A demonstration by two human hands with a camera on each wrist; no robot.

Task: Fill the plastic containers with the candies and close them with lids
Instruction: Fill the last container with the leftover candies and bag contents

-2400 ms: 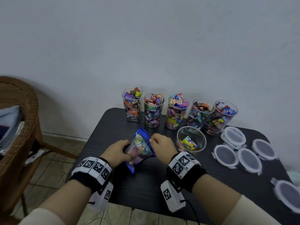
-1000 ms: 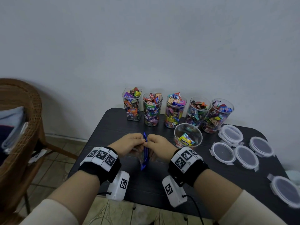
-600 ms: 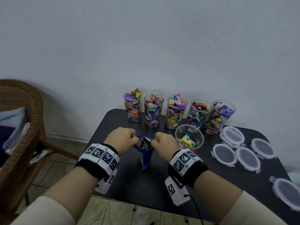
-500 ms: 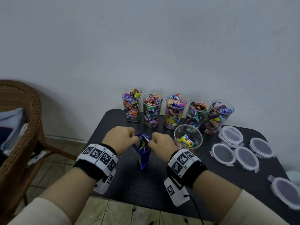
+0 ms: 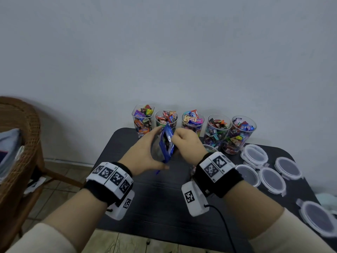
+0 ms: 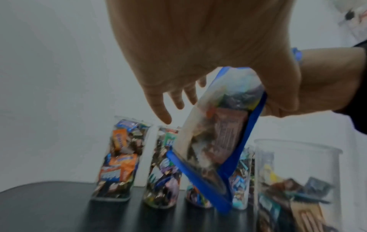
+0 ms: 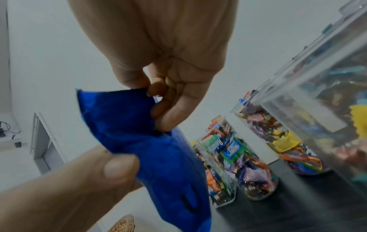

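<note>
Over the black table (image 5: 164, 207) I hold a blue candy bag (image 5: 166, 143) with its torn top up. My left hand (image 5: 145, 152) grips the bag's side between thumb and outstretched fingers. My right hand (image 5: 184, 141) pinches the bag's top edge. The left wrist view shows wrapped candies through the bag's clear face (image 6: 218, 133); the right wrist view shows its blue side (image 7: 149, 149). Several clear containers (image 5: 193, 121) full of candies line the back edge. A nearer container (image 6: 294, 180) holds a few candies, and in the head view my right hand hides most of it (image 5: 209, 147).
Several clear round lids (image 5: 271, 180) lie on the table's right side, one more near the right front edge (image 5: 319, 218). A wicker chair (image 5: 21, 143) with folded cloth stands left of the table. The wall is right behind the containers.
The bag's top was pulled apart, then raised and carried back toward the containers. My left hand left the top edge and now grips the bag's side; my right still pinches the top.
</note>
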